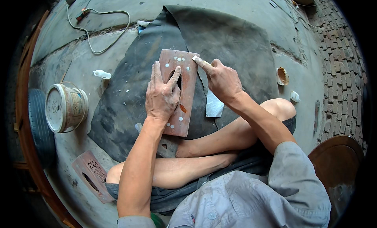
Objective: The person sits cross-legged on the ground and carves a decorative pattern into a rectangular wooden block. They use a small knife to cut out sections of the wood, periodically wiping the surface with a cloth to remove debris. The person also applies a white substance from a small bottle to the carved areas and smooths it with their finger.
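Note:
A reddish-brown wooden tissue box (186, 104) lies lengthwise before me, with a dark oval slot, pale round inlays and an orange-brown patch. My left hand (163, 94) lies on its top, fingers stretched and spread, the index finger beside the slot. At the far right corner, my right hand (223, 80) pinches a small whitish pad (195, 58), possibly folded sandpaper, against the edge. Its index finger points along the pad; the other fingers are curled. A pale blue-white sheet (214, 105) rests on the dark mat (235, 43), right of the box.
A lidded white bucket (63, 108), a small white bottle (102, 74) and a tyre (40, 128) stand left. Near my left knee lies a carved wooden panel (92, 175) with a slot. A round container (282, 76) is at right; a cable (88, 33) loops far left.

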`<state>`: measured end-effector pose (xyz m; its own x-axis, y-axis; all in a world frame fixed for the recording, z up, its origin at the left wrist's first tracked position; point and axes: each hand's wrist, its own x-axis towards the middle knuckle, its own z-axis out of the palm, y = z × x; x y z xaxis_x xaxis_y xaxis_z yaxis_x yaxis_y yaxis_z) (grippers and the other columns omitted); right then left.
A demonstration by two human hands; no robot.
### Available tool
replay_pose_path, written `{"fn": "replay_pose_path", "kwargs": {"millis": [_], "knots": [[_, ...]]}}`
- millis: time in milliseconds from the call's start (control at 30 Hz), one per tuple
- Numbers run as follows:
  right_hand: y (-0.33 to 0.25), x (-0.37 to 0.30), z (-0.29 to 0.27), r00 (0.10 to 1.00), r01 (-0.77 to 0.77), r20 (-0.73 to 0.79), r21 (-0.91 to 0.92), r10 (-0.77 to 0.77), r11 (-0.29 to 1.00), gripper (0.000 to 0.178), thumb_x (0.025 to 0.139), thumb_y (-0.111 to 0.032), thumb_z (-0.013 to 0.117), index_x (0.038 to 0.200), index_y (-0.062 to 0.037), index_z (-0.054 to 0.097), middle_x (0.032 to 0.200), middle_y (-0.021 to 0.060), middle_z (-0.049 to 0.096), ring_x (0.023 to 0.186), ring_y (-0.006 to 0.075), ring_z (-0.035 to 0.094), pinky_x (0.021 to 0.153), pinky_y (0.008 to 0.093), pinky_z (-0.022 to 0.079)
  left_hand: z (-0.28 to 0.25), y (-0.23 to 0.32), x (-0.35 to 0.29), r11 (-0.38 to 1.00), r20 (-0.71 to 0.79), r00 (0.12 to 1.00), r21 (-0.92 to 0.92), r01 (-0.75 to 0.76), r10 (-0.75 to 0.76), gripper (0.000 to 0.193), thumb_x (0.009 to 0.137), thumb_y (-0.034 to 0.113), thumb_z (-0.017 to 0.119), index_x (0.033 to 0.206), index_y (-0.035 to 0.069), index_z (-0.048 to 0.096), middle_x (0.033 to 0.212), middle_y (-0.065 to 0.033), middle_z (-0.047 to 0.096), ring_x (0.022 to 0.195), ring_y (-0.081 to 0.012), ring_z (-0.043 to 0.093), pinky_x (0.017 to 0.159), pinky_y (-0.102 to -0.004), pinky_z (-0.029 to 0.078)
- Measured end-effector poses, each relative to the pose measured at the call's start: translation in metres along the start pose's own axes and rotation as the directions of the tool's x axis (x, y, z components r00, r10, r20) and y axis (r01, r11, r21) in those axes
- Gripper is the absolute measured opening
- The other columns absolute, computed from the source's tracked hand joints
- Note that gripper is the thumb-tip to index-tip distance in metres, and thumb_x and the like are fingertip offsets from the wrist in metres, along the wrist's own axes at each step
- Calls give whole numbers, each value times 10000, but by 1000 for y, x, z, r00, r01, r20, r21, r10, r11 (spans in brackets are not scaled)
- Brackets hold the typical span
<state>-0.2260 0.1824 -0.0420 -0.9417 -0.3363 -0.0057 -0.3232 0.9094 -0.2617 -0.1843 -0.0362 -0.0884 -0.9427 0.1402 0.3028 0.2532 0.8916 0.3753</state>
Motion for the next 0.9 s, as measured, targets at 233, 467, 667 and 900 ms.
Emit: {"fn": "replay_pose_path", "kwargs": {"millis": [233,467,667,900], "knots": [[0,4,-1,1000,9,-4,13,-9,1000,572,982,-43,550,1510,-253,609,1005,181,642,813,392,728,735,491,604,2,-2,0,1000,-16,1000,8,-7,7,570,908,139,684,1459,285,682,1586,-363,427,1414,-503,520,1133,-483,500],[2,3,-2,1000,26,-19,23,-25,999,532,990,-59,559,1483,-242,637,994,184,649,796,390,736,715,490,609,-2,1,1,1000,-1,1000,0,4,-4,573,910,135,682,1462,290,680,1592,-364,421,1414,-502,521,1127,-484,506],[2,-7,2,1000,30,-1,16,-30,999,511,984,-56,565,1459,-225,653,998,185,652,797,391,740,710,495,609,-1,-1,0,1000,-4,1000,4,3,-3,577,912,135,683,1467,293,676,1592,-362,423,1419,-504,516,1125,-485,507],[4,3,3,999,30,19,42,-31,999,567,975,-34,549,1511,-212,593,1041,186,665,875,397,741,763,492,610,-2,0,1,1000,0,1000,7,0,0,572,915,142,681,1466,296,676,1590,-356,429,1417,-500,520,1125,-483,508]]}}
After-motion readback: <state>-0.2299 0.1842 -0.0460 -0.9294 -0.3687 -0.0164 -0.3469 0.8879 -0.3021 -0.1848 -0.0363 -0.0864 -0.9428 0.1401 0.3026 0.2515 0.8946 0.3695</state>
